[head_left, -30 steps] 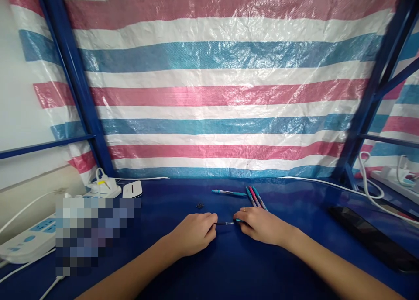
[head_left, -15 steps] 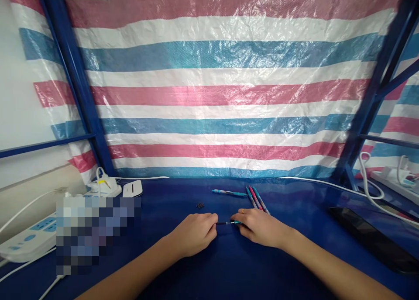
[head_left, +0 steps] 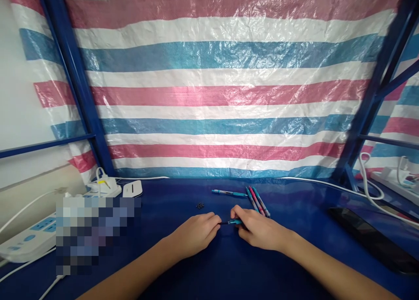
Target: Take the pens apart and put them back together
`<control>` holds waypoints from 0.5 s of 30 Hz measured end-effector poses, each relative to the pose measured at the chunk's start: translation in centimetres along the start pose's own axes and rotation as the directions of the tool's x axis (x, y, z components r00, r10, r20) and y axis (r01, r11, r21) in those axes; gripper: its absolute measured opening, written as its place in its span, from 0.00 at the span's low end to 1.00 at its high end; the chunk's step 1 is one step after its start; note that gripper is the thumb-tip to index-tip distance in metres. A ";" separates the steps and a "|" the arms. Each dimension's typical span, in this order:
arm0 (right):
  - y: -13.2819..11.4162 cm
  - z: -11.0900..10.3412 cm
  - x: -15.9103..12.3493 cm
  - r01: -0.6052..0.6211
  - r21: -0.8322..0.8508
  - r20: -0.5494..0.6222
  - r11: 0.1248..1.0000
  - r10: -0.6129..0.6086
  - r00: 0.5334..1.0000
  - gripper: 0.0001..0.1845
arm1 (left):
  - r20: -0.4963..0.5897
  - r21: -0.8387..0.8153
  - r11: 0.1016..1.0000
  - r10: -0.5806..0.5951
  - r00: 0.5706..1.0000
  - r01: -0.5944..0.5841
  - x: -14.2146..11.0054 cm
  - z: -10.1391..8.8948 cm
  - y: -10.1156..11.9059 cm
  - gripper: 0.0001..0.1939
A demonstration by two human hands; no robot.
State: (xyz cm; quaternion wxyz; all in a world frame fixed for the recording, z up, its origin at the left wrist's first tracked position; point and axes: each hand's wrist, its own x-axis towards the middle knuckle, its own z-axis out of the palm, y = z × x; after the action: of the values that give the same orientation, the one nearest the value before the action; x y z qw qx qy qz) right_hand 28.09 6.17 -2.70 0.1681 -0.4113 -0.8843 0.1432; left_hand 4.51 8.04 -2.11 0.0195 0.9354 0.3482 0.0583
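A teal and dark pen spans the gap between my two hands, just above the desk. My left hand is closed around its thin dark end; its fingers hide the tip. The teal end sits in my right hand, whose thumb and fingers pinch it. Whether the thin dark part is a separate refill, I cannot make out. Just beyond my right hand lie two teal pens and a pink pen side by side. Another teal pen lies crosswise behind. Small dark bits form a pile beyond my left hand.
On the blue desk, a black phone lies at right. Power strips with white cables line the left, near a white box. Blue frame posts and a striped plastic sheet stand behind.
My hands have come slightly closer together. More of the pen's teal part shows at my right fingers, and the right index finger has lifted a little. The loose pens stayed put.
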 end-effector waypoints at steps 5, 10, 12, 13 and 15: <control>0.1 0.1 0.2 0.078 -0.009 -0.011 0.997 -0.078 0.997 0.15 | 0.000 0.098 0.995 -0.002 1.000 0.002 0.1 0.1 0.0 0.11; -0.1 0.2 0.4 0.136 -0.011 0.028 0.991 -0.136 0.990 0.13 | 0.009 0.050 0.999 -0.019 1.000 0.019 0.0 0.1 0.3 0.09; -0.2 0.2 0.4 0.140 -0.009 0.029 0.990 -0.140 0.990 0.12 | -0.005 -0.012 1.000 -0.028 1.000 0.028 -0.1 0.1 0.4 0.08; -0.2 0.1 0.4 0.137 -0.005 0.024 0.991 -0.136 0.990 0.12 | -0.016 -0.040 0.999 -0.035 0.999 0.034 -0.1 0.1 0.5 0.08; -0.3 0.1 0.3 0.119 0.003 0.010 0.993 -0.119 0.993 0.09 | -0.033 -0.074 0.996 -0.043 0.999 0.041 -0.1 0.2 0.6 0.07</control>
State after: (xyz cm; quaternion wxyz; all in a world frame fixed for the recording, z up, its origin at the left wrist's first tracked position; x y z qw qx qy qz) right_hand 27.69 6.21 -2.58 0.1723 -0.3571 -0.9079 0.1360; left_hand 4.81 7.51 -2.24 0.0490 0.9254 0.3656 0.0869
